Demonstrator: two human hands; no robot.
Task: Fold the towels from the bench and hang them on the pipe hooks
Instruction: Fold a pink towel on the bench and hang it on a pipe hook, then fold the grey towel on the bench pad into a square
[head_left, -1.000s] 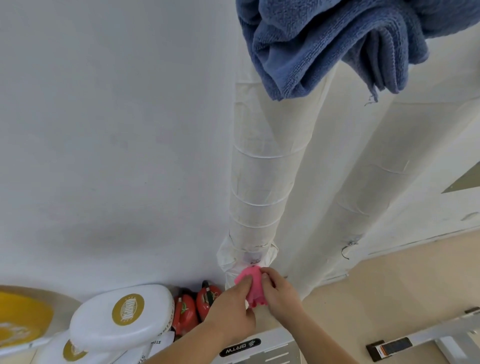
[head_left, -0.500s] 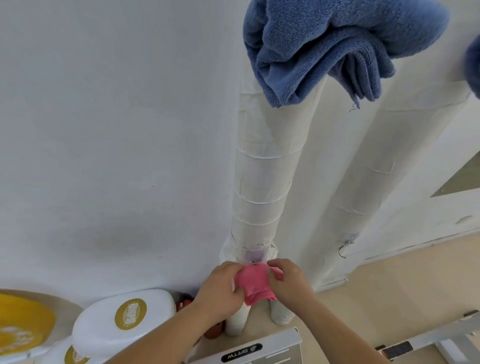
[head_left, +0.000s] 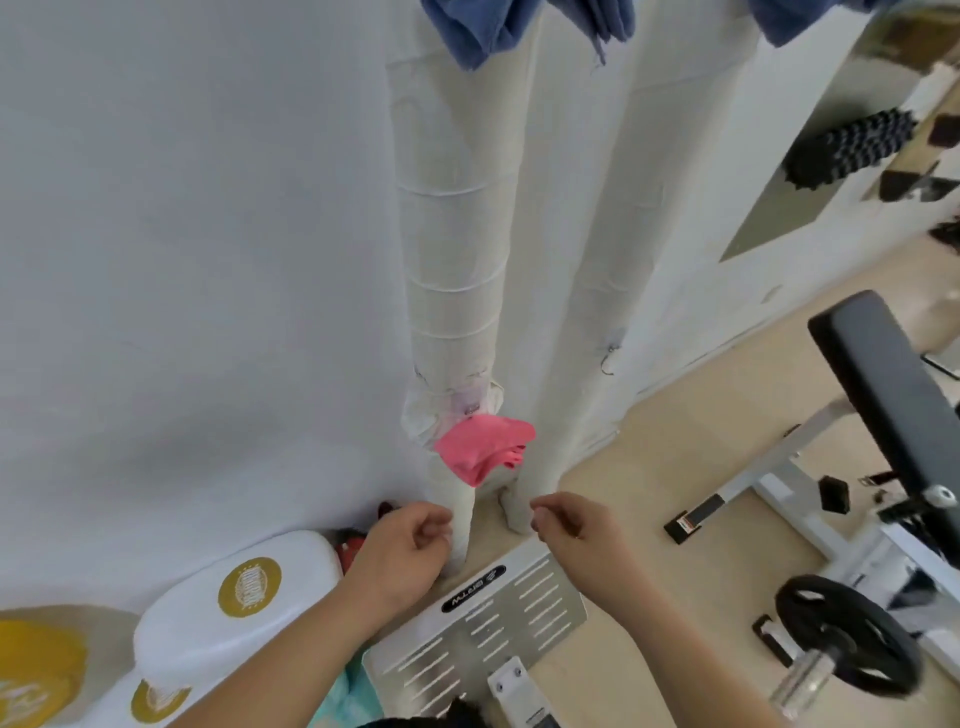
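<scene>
Pink towel (head_left: 483, 447) hangs on the left pipe (head_left: 452, 260), just above and between both hands, touching neither; left hand (head_left: 410, 551) and right hand (head_left: 571, 530) empty, fingers loosely curled; bench (head_left: 883, 384) nearer right hand.

Towel (head_left: 483, 448) on pipe (head_left: 451, 291), above hands.

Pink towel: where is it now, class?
Head view, centre: pink towel hangs low on the left wrapped pipe, above the left hand and right hand.
</scene>
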